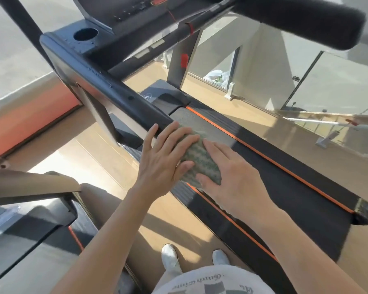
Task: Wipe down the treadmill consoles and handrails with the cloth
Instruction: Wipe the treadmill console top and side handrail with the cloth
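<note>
A green patterned cloth [200, 162] lies wrapped over the near end of the treadmill's black left handrail [106, 88]. My left hand [164, 158] lies on the cloth's left side, fingers fairly straight, thumb on the cloth. My right hand [227, 172] presses flat on the cloth's right side. The black console [119, 13] with a round cup holder [85, 34] sits at the top. The right handrail [302, 20], padded in black, crosses the top right.
The treadmill belt [274, 183] with orange stripes runs below the hands. A second treadmill [30, 209] stands at the lower left. Glass panels [327, 81] border the right side. My white shoes [170, 257] stand on the wooden floor.
</note>
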{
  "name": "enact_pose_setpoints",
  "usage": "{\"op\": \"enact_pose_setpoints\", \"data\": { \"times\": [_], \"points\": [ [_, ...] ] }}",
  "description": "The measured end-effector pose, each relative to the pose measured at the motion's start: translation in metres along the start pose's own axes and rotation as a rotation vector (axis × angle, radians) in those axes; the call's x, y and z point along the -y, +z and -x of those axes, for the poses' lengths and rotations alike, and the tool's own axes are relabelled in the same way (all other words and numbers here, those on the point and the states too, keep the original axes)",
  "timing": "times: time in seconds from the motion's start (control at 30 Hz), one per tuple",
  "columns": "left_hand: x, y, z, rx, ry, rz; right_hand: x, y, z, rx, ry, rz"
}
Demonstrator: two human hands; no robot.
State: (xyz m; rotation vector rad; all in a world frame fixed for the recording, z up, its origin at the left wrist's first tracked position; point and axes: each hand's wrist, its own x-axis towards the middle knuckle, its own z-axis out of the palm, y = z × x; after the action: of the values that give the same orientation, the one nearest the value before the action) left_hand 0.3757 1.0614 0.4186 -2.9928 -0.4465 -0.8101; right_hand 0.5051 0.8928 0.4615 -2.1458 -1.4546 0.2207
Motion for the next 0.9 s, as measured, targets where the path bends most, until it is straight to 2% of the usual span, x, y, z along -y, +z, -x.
{"op": "enact_pose_setpoints", "data": {
  "times": [0.1,0.27,0.37,0.6,0.9],
  "points": [
    [0.03,-0.003,-0.003,-0.004,-0.005,-0.005,0.024,0.003,-0.025,0.054,0.003,0.159],
    [0.09,-0.011,-0.01,0.005,-0.065,-0.008,0.051,0.005,-0.066,0.119,0.071,0.103],
    [0.125,-0.013,-0.013,0.012,-0.06,-0.008,0.072,0.017,-0.084,0.137,0.091,0.18],
    [0.188,-0.011,-0.017,-0.042,-0.084,-0.004,0.11,0.053,-0.137,0.119,0.091,0.324],
    [0.298,-0.011,-0.026,-0.097,-0.118,-0.024,0.16,0.098,-0.23,0.099,0.048,0.351]
  ]
}}
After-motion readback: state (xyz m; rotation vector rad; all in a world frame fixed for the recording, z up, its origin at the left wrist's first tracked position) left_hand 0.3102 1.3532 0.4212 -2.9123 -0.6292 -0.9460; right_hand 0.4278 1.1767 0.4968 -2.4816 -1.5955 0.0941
